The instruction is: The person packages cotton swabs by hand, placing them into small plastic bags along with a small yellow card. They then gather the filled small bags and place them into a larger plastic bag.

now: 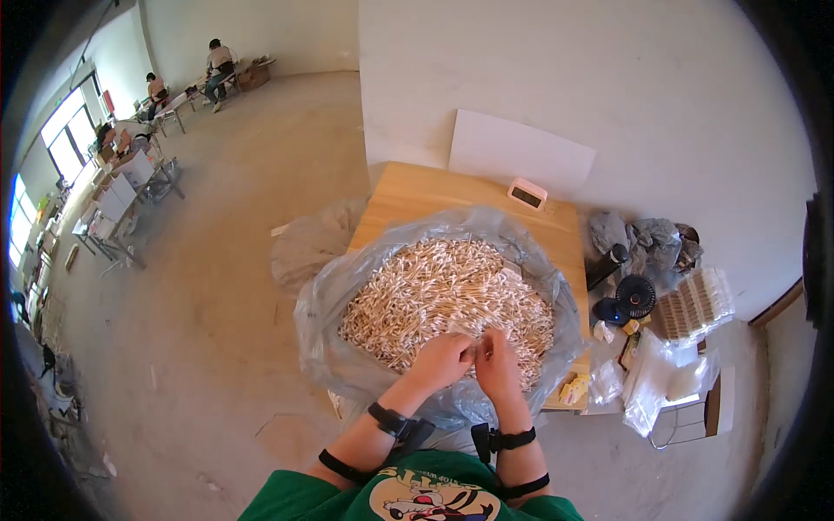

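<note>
A big grey plastic bag (326, 347) lies open on the wooden table, its rim spread round a heap of cotton swabs (434, 286) with white tips and pale sticks. Over the near part of the heap, my left hand (441, 359) and my right hand (497, 360) are close together, fingers bent inward and closed. Something pale and translucent shows just beyond the fingertips, hard to tell from the swabs behind it. What the fingers hold is too small and covered to make out. Black straps with small devices circle both wrists.
On the wooden table (408, 184) stands a pink digital clock (527, 194), with a white board (521, 152) behind. To the right are a black bottle (606, 267), a small fan (636, 296), packs of swabs (693, 306) and clear plastic bags (651, 382). Other people work far left.
</note>
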A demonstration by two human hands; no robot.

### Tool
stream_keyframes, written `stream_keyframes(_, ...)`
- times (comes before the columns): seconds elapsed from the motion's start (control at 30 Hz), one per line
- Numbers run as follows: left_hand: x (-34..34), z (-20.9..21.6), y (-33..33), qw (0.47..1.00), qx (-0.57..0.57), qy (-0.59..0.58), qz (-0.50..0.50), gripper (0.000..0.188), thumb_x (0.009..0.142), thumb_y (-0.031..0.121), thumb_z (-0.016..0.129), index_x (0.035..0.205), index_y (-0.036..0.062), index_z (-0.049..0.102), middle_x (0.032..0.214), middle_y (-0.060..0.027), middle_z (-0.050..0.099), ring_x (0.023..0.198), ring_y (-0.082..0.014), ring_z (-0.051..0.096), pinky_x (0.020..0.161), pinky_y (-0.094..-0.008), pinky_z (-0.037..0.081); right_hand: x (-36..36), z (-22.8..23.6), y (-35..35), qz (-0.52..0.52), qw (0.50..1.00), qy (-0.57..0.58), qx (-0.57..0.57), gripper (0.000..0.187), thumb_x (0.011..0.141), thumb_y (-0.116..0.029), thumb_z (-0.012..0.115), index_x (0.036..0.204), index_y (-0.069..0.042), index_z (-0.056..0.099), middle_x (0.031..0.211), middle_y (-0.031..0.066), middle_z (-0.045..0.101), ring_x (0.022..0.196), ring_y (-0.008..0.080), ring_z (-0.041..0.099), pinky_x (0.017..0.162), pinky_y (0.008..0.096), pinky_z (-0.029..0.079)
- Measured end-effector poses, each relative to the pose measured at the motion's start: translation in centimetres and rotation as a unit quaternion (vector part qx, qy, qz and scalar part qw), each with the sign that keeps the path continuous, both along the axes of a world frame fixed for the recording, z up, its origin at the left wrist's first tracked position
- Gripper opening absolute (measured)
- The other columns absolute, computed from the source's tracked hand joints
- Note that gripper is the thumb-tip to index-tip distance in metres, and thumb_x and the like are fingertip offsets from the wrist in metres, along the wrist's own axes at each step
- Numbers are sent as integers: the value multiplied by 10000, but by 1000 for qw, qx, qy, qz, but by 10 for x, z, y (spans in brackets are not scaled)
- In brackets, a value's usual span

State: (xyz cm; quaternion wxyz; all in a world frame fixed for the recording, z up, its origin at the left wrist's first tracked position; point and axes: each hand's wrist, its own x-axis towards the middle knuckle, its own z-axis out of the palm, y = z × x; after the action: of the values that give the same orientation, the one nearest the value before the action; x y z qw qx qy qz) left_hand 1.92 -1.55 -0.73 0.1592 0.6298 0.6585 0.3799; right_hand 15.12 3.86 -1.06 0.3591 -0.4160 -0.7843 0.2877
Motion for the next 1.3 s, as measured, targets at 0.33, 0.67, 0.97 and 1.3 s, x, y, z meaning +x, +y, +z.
stream_keyframes(0.33,-29,-9,10,974,120,-144,129,323,835,277,650,964,-4,557,758,-55,575,702,-188,573,666,-305,462,2,-5,15,-9,919,255,-300,84,875,-35,534,924,26,566,801,109,656,677,181,656,597,278,535)
stream_keyframes(0.67,-29,1,16,928,-46,-356,95,260,832,274,668,856,20,621,729,-36,600,665,-132,589,579,-280,436,13,-35,30,-34,885,323,-335,154,893,-50,541,1026,23,565,880,104,650,773,162,643,678,274,539)
stream_keyframes(0.97,-27,-7,25,993,-21,-97,58,201,758,168,723,837,-4,658,740,-111,622,632,-188,576,588,-296,451,-14,-20,36,41,960,152,-230,155,854,-141,635,923,-3,632,803,59,639,726,124,578,680,260,465)
stream_keyframes(1.3,-21,-11,27,960,41,-258,96,176,851,148,640,758,1,610,699,-17,518,650,-106,474,592,-252,381,-21,-23,33,33,872,365,-323,181,913,-164,586,790,-33,606,708,-34,576,669,36,483,616,201,395)
